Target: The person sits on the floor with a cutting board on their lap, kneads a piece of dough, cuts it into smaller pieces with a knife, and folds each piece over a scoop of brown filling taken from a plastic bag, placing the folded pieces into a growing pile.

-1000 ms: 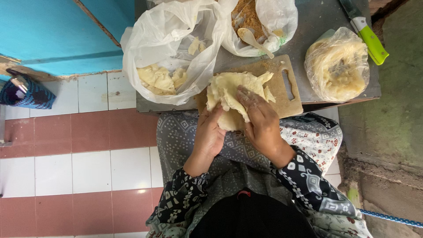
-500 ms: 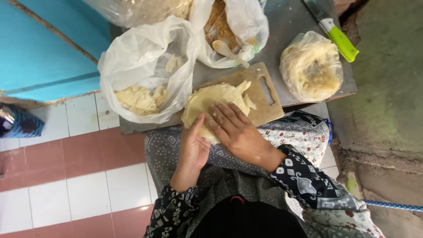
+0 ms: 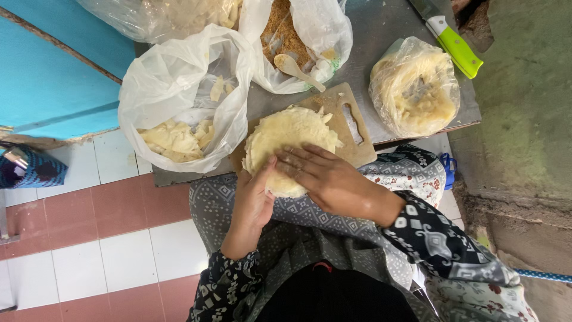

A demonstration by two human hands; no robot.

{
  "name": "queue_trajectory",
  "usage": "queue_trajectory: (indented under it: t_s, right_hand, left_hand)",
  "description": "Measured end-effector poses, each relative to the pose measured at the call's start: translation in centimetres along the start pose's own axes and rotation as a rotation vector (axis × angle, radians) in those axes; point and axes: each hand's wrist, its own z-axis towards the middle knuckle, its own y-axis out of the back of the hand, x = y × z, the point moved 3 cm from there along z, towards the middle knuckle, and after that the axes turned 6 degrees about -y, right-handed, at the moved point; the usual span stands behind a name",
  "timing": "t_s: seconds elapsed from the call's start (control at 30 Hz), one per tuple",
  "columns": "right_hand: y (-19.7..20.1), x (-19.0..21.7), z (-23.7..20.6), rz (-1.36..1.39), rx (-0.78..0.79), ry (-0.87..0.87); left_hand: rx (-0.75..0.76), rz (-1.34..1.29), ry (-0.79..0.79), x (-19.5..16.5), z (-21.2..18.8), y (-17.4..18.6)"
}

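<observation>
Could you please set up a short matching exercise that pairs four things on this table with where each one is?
Things:
1. knife
2. spoon
3. round pale sheets
4. cut pale pieces

Places:
A. in the bag of brown crumbs
B. on the wooden board, under both hands
C. in the open bag at the left
D. at the table's far right corner

Pairs: 1-D, 2-A, 3-B, 4-C

Pale round dough stack [image 3: 290, 140] lies flat on wooden board [image 3: 342, 128].

Pale yellow dough sheets [image 3: 290, 136] lie on a tan wooden board [image 3: 348, 122]; the knife handle [image 3: 457, 50] is lime green.
</observation>
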Motion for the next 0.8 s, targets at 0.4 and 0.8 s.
queue_trajectory:
  t_s: [0.4,0.8]
  right_hand:
    - [12.2,-22.9,-7.7,-0.433,-0.420,-0.452]
    - [12.8,-28.2,-5.7,-0.113,-0.352,-0.869]
  left_hand:
    - [0.394,0.179,0.024,-0.6,5.2,-1.8]
    - [0.150,1.486,-0.634,-4.0,4.3,-3.7]
